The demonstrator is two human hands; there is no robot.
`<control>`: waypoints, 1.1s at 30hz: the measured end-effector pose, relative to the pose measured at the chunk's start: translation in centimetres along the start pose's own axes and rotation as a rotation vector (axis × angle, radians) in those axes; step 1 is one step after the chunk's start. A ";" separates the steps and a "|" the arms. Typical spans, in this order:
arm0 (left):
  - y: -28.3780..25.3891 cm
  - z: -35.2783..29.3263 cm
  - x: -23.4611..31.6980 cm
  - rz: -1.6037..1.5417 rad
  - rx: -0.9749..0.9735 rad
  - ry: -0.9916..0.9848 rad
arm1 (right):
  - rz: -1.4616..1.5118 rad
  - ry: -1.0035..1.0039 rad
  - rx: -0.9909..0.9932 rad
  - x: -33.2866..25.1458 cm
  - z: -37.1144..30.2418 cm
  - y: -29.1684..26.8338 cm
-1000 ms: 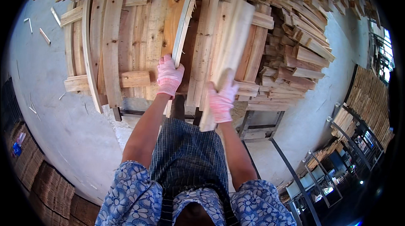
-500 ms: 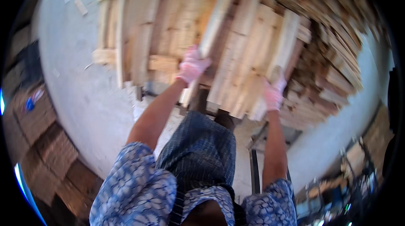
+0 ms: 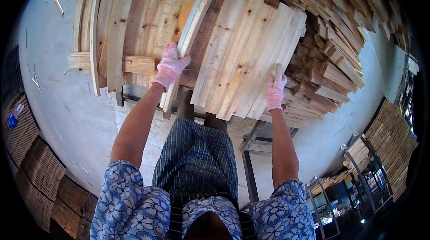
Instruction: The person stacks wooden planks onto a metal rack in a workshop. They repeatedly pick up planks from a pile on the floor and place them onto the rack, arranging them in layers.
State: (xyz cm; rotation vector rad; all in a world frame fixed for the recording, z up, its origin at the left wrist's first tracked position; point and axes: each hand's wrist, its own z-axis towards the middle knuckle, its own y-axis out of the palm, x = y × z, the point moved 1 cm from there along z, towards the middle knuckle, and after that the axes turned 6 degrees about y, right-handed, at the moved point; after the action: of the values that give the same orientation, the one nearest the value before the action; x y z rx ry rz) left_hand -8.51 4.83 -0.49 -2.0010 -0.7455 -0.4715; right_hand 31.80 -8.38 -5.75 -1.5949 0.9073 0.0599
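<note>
Evidently clasped in the left hand [image 3: 171, 67], near its lower end: a narrow plank [image 3: 197, 16] tipped up on edge, with fingers curled round one side and thumb round the other, presumably to stop it toppling; whether one piece or two pressed together, cannot tell. To the right, across a gap, lying flat and side by side: a row of pale planks [image 3: 244, 52], lower ends stepped rather than level. At the outer edge of this row, the right hand [image 3: 276, 87], with fingers nearly straight and thumb parted, wrapped round nothing visible, seemingly placed there to steady the outermost plank and keep the row close. Over on the left, a short crosspiece [image 3: 139, 65] running beneath a long plank [image 3: 120, 29], probably as a spacer. Beyond the right hand, a pile of stacked pieces [image 3: 340, 79], ends jutting unevenly.
</note>
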 end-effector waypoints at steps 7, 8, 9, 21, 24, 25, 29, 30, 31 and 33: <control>-0.6 -5.2 4.2 -0.218 -0.054 0.019 | -0.496 -0.039 -0.348 -5.8 2.4 -6.5; 0.3 -6.2 5.3 -0.143 -0.259 0.071 | -0.436 -0.143 -0.333 -2.2 3.6 -6.6; 1.0 -7.4 6.8 -0.220 -0.334 0.082 | -0.238 -0.129 -0.191 -6.9 1.9 -6.0; -8.4 -11.8 7.5 0.071 -0.174 0.267 | 0.181 0.296 -0.050 -15.9 0.5 -4.9; -14.3 -6.1 3.3 0.336 0.111 0.330 | -0.895 -0.166 0.010 3.9 6.2 -4.1; -15.7 -4.4 1.4 0.336 0.125 0.209 | -1.197 -0.216 -0.109 2.1 6.3 -2.3; -17.8 1.7 -10.2 0.931 0.514 -0.002 | -0.475 0.404 -0.061 -10.1 7.2 -1.0; -17.4 3.2 -9.9 0.977 0.506 -0.100 | -0.436 0.389 -0.051 -10.0 7.1 -1.8; -16.8 4.2 -8.4 0.974 0.486 -0.164 | -0.393 0.371 -0.050 -9.4 7.0 -2.4; -16.5 4.7 -7.2 0.950 0.456 -0.189 | -0.344 0.394 -0.060 -9.2 7.1 -3.0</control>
State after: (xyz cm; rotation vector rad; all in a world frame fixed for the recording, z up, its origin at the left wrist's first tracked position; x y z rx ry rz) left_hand -24.71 13.11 3.28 -1.7247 0.0561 0.4172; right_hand 30.29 2.23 -0.48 -1.8334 0.9190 -0.4871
